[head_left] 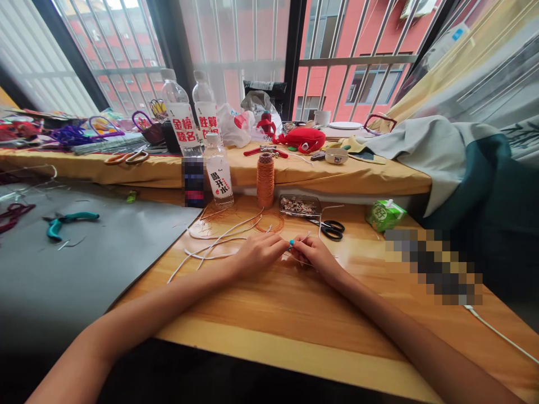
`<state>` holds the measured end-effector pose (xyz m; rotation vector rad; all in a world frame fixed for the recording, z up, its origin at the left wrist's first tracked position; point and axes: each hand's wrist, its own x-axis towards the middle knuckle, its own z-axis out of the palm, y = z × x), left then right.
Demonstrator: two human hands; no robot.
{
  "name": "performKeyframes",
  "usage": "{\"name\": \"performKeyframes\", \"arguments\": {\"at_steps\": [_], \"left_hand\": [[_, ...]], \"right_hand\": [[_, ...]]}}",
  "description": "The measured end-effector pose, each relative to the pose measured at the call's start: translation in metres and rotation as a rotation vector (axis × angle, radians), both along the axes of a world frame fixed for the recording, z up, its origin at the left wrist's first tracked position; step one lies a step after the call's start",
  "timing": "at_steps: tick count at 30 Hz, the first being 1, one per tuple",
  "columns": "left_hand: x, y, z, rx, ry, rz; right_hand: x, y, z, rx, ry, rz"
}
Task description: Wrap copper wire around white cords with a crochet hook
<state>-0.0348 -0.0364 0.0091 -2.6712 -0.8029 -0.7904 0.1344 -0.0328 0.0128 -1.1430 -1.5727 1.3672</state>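
Observation:
My left hand [263, 251] and my right hand [312, 253] meet over the wooden table, fingers pinched together. A small bright blue spot [291, 243] shows where the fingertips join; whether it is a bead or a nail, I cannot tell. From the right fingers a thin white cord [300, 260] sticks out. What the left fingertips pinch is hidden. More white cords [219, 242] lie loose beside my left hand. Just beyond the right hand are black-handled scissors [332, 229] and a clear tray [316, 212] of small pale pieces.
A spool of orange thread [265, 182] and a water bottle [219, 177] stand behind the hands. A green drink carton [384, 215] is at the right. Teal pliers [69, 221] rest on a grey mat [113, 247] at the left. A cluttered ledge [160, 175] runs along the window.

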Motion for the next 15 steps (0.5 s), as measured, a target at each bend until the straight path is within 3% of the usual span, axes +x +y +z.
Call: {"name": "performKeyframes", "arguments": {"at_steps": [10,15], "left_hand": [[0.0014,0.0011,-0.0035,-0.136,-0.142,-0.021],[0.0008,0.0084,-0.0036,-0.272,-0.424,0.08]], "right_hand": [[0.0031,-0.0006,-0.0058,0.079,-0.066,0.034],[0.0022,-0.0071,-0.0007,0.309,-0.269,0.127]]}}
